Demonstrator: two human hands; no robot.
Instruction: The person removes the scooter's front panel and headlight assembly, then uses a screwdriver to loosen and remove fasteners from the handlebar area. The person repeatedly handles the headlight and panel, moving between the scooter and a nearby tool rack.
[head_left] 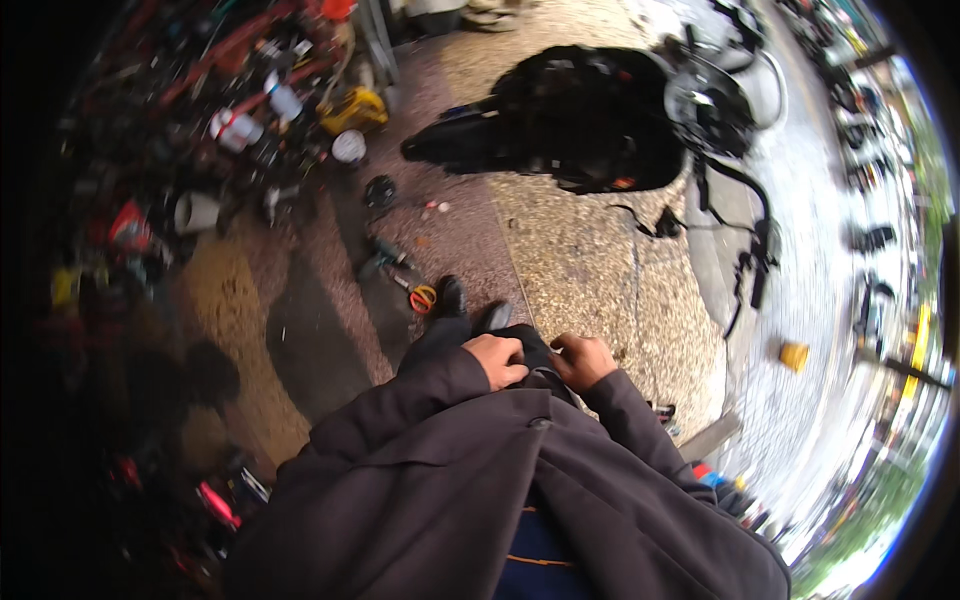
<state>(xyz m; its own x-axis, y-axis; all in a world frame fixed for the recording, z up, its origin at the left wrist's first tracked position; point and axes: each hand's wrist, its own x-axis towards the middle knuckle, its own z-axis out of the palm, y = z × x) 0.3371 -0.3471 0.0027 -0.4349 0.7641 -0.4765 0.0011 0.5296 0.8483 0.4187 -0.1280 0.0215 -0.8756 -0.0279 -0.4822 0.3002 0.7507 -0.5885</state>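
Forearms [400, 397] converging: left hand [494, 361] and right hand [584, 363], apart, at the front hem of the worn dark jacket [430, 450], over dark trousers [438, 338]; fingers [511, 376] curled, any pinch impossible to tell; markings on the yellow object [362, 106] at upper left too blurred to read

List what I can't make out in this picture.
Head view throughout:
Left hand and right hand: palms, hidden by the hands' own backs.
Motorcycle: underside, hidden by its body.
Clutter at left: small pieces, blurred and shadowed.
Street vehicles: details, blurred and too small.
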